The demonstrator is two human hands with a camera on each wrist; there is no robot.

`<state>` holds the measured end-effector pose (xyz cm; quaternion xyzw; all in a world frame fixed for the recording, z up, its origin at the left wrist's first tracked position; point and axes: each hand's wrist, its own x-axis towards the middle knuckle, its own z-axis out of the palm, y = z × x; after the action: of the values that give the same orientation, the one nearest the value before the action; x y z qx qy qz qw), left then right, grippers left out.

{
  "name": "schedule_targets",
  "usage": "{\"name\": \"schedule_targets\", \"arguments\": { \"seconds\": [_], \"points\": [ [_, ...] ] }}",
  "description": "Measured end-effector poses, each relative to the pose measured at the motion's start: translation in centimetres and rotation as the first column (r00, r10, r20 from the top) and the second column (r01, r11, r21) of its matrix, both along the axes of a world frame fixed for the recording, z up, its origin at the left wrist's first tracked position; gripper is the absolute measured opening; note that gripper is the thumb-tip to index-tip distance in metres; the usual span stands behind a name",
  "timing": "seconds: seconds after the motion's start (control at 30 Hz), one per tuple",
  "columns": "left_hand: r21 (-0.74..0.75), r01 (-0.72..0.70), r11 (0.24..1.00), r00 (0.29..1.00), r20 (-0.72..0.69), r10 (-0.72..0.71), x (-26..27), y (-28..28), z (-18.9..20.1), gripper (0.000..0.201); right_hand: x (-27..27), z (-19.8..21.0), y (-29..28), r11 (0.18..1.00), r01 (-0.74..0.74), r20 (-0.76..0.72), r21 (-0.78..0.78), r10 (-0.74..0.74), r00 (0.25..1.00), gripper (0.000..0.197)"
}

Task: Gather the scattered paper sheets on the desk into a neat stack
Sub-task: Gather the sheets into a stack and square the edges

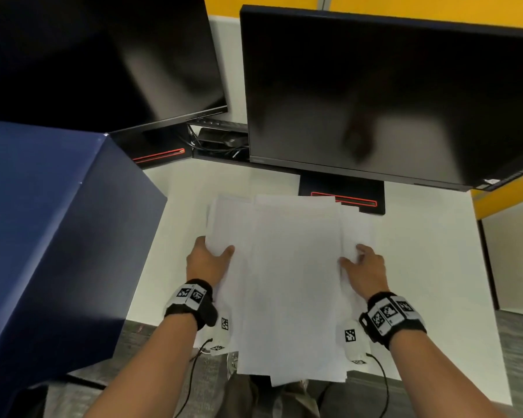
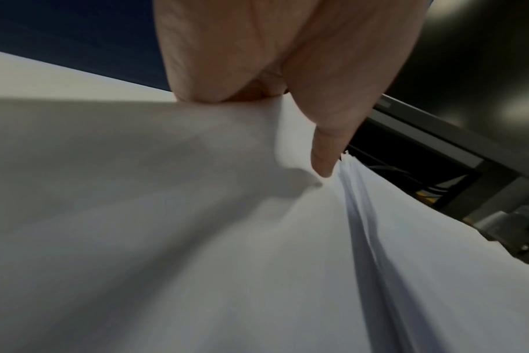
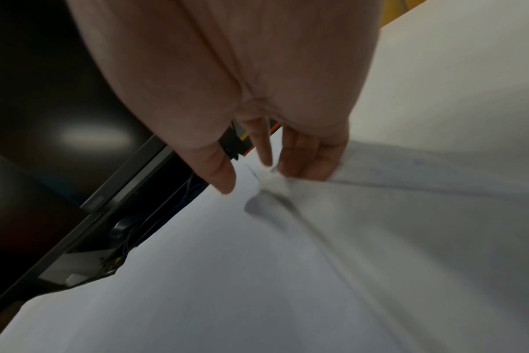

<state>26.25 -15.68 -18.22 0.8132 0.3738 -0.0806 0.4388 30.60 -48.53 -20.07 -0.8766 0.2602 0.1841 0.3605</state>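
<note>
Several white paper sheets (image 1: 290,267) lie in a loose, fanned pile in the middle of the white desk (image 1: 420,267). The pile's near end hangs over the desk's front edge. My left hand (image 1: 215,250) pinches the pile's left edge, its thumb (image 2: 326,148) on top of the sheets (image 2: 197,238) and its fingers hidden beneath. My right hand (image 1: 355,254) lies on top of the pile's right side. Its bent fingertips (image 3: 305,164) press on the sheets (image 3: 257,274), the thumb spread apart, and the paper puckers slightly between them.
A big dark blue box (image 1: 58,221) stands close at the left of the pile. Two dark monitors (image 1: 103,55) (image 1: 390,95) stand behind, one black stand (image 1: 344,200) touching the pile's far edge. Cables (image 1: 218,143) lie between the monitors. Bare desk shows at the right.
</note>
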Motion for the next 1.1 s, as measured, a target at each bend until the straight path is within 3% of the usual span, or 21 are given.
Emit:
{"name": "schedule_targets", "arguments": {
  "seconds": [0.07,0.13,0.2,0.3,0.4,0.5,0.57,0.7,0.87,0.97,1.03,1.1],
  "points": [
    [-0.007,-0.060,0.998,0.998,-0.009,0.060,0.0,1.6,0.0,0.043,0.0,0.5,-1.0,0.977,0.167,-0.016,-0.133,-0.171,0.985,0.073],
    [-0.004,-0.056,0.998,0.997,-0.056,0.055,0.0,2.3,-0.1,0.034,0.2,0.7,-1.2,0.955,0.261,-0.077,-0.143,-0.274,0.959,0.075],
    [-0.027,0.004,1.000,0.997,-0.082,-0.006,0.3,1.5,-0.5,0.034,0.7,0.6,-0.2,0.971,0.226,-0.097,-0.077,-0.233,0.968,0.071],
    [-0.055,0.093,0.994,0.991,-0.089,-0.098,0.9,-1.7,-0.4,0.041,1.3,0.0,2.7,0.997,0.060,-0.049,0.049,-0.058,0.997,0.066],
    [-0.120,0.076,0.990,0.995,-0.058,-0.083,1.6,-2.7,-0.6,0.034,1.8,-0.4,4.1,0.998,-0.058,-0.019,0.038,0.058,0.998,0.067],
    [-0.143,-0.044,0.989,0.999,-0.021,0.041,3.1,0.0,-1.1,0.049,3.1,-0.1,2.3,0.984,0.169,-0.007,-0.059,-0.170,0.985,0.069],
    [-0.089,-0.020,0.996,0.999,-0.039,0.016,4.5,1.4,-1.5,0.057,4.1,-0.2,1.6,0.960,0.273,-0.022,-0.054,-0.275,0.961,0.067],
    [-0.049,0.075,0.996,0.995,-0.055,-0.078,6.9,-0.2,-1.7,0.050,5.5,-0.5,5.2,0.995,0.093,-0.044,0.030,-0.091,0.995,0.065],
    [-0.192,0.102,0.976,0.994,0.046,-0.094,6.8,-2.2,-1.1,0.056,5.0,-0.5,7.6,0.985,-0.054,-0.006,0.162,0.056,0.998,0.057],
    [-0.204,0.100,0.974,0.995,0.036,-0.095,4.3,0.0,-1.2,0.051,3.1,-1.3,4.3,0.995,0.002,0.015,0.103,-0.004,1.000,0.056],
    [-0.122,0.194,0.973,0.980,-0.021,-0.198,1.2,1.1,-1.9,0.043,0.5,-1.1,3.0,0.997,-0.073,-0.020,-0.013,0.073,0.997,0.049],
    [-0.078,0.250,0.965,0.963,-0.082,-0.256,-1.4,0.7,-2.3,0.041,-1.8,-0.9,3.7,0.999,-0.043,-0.007,-0.025,0.043,0.999,0.047]
  ]
}}
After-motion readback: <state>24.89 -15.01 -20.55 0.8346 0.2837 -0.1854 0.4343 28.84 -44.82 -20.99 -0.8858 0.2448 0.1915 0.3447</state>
